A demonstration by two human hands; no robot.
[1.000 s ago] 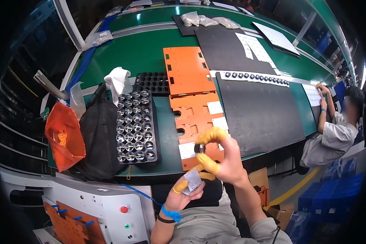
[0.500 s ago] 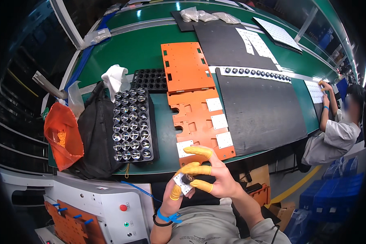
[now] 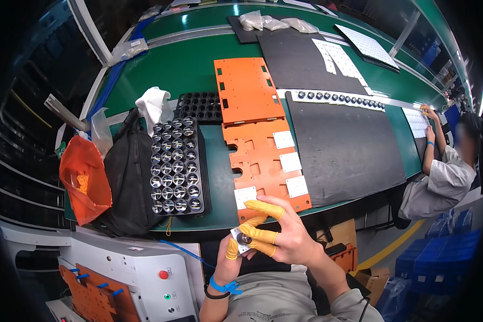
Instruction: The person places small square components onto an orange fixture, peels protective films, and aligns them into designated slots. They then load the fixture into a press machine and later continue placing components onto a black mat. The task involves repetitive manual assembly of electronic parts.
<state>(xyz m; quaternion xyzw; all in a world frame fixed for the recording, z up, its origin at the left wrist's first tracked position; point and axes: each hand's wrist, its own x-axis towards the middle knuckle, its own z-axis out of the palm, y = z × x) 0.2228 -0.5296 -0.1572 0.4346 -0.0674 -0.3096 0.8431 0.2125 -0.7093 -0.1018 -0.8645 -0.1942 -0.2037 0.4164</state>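
Observation:
Close to my body, my left hand grips a small white square board near its edge. A round black lens piece sits on that board, and my right hand pinches it with thumb and fingers. Yellow finger covers are on the fingertips of both hands, and a blue band circles my left wrist. Just beyond my hands lies an orange fixture plate, with several white square boards set on it. To its left stands a black tray filled with shiny round lenses.
A hinged orange cover extends away from the fixture. On the right lies a black mat, with a white strip of lenses behind it. An orange bag stands left, and a grey machine below it. A co-worker sits right.
My right fingers have closed in around the lens piece, which now faces up more. Both hands stay in nearly the same place.

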